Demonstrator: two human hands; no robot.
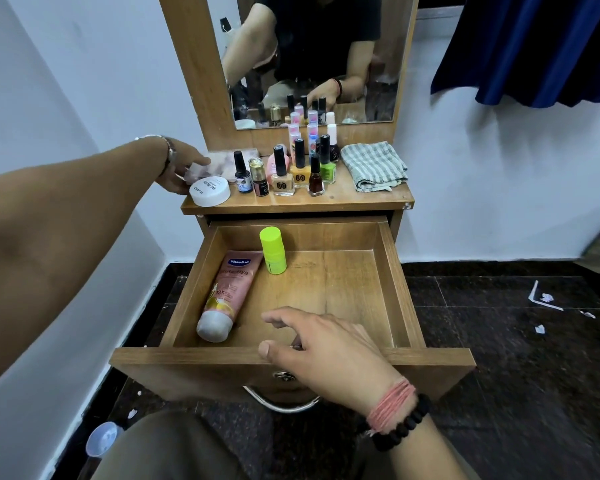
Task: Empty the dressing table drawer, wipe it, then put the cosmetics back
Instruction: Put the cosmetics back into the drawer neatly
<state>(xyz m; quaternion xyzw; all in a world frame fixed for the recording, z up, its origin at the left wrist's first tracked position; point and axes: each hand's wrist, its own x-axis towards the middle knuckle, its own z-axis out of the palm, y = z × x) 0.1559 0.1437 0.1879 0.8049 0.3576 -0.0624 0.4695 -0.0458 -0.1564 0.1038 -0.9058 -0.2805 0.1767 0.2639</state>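
Gripping a pink pouch [219,164] (half-hidden) — left hand [179,168] fingers obscured.

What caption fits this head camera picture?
Left hand holds a marbled case; right hand rests on the open drawer.

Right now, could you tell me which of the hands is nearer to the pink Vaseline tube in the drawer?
The right hand: it hovers over the drawer's front edge, just right of the Vaseline tube. The left hand is up on the tabletop, holding a marbled case.
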